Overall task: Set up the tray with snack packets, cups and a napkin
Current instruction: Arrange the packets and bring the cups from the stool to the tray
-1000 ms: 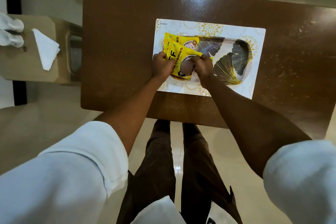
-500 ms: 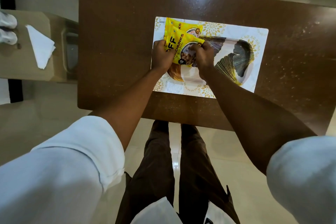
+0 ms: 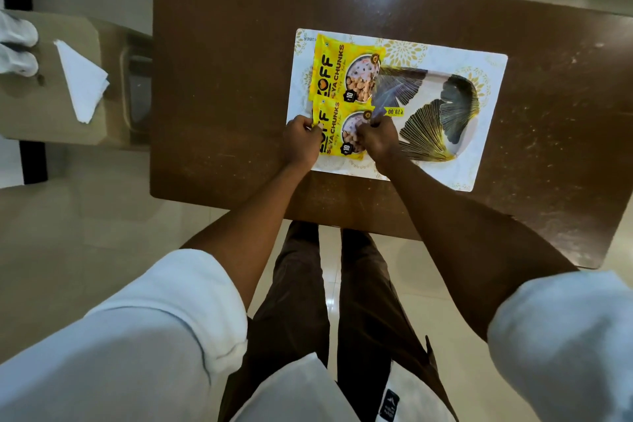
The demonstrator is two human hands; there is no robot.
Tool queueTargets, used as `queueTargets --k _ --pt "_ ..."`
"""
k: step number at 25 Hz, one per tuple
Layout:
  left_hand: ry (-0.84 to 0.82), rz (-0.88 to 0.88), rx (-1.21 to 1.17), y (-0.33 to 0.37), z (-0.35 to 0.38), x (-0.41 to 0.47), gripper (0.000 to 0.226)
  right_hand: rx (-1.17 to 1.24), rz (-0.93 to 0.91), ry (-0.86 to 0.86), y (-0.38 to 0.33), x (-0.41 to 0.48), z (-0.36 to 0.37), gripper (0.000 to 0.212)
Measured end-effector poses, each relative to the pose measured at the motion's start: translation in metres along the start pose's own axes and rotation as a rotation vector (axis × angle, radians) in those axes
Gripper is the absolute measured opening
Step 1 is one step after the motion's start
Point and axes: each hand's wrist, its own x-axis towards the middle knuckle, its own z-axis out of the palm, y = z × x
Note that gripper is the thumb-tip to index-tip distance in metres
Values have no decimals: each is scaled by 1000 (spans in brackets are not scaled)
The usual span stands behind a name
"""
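Observation:
A white rectangular tray (image 3: 479,134) with gold and dark leaf print lies on the brown table (image 3: 222,79). Two yellow snack packets lie on its left part. The far packet (image 3: 339,68) lies flat and free. The near packet (image 3: 337,134) is gripped at its left edge by my left hand (image 3: 303,140) and at its right edge by my right hand (image 3: 378,139). A folded white napkin (image 3: 82,79) lies on a side stool at the left. Two white cups (image 3: 17,48) lie at the left frame edge.
The beige side stool (image 3: 41,113) stands left of the table, a gap of pale floor between them. The tray's right half shows only its leaf print and a price sticker (image 3: 394,111). My legs stand at the table's near edge.
The two stacked packets were moved toward the tray's far edge. One now lies there alone, and both hands have drawn the other packet back to the near-left part of the tray.

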Motion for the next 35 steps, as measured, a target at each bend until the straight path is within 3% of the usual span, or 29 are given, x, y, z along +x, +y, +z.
queueTargets --k 4,9,14,17,22,26,29,35 --pt "8 -25 -49 -6 -2 9 10 86 -17 33 -2 -1 0 30" --pt "17 1 -36 -8 -7 12 23 184 -17 -4 -6 -2 -1 35" --pt "36 15 -44 3 -15 7 27 192 -33 10 -11 -13 -14 27" --pt "57 154 145 25 -35 -7 29 124 -49 35 -36 -38 -34 24" --pt "22 498 474 132 -93 -43 36 -145 -262 91 -142 -101 -82 42" --pt "115 567 486 248 -156 -77 47 -227 -523 129 -264 -151 -113 43" --pt "205 617 419 318 -233 -124 69 -416 -764 160 -374 -207 -132 52" --pt "561 596 534 339 -433 -212 91 -684 -1209 247 -539 -352 -101 82"
